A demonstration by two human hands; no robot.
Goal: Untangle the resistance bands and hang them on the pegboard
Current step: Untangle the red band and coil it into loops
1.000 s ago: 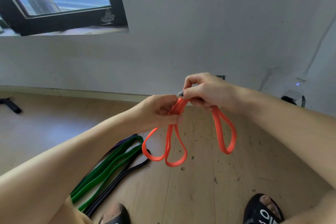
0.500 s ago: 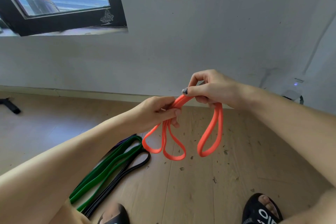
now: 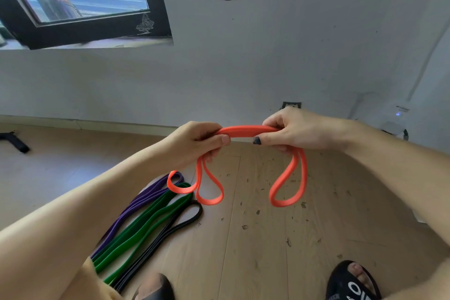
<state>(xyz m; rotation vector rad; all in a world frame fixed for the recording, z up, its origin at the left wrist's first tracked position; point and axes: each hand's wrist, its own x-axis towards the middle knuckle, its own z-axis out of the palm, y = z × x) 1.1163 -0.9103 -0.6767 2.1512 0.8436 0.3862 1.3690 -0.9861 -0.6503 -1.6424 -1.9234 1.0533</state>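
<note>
A dark-framed window (image 3: 73,2) sits above the wooden floor (image 3: 255,251).

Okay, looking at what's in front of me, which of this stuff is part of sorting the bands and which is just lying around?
Part of the job:
orange band, gripped by left hand and right hand
purple band, green band and black band on the floor

Just lying about:
black sandal
black object on the floor by the wall
debris flecks on the floorboards
</note>
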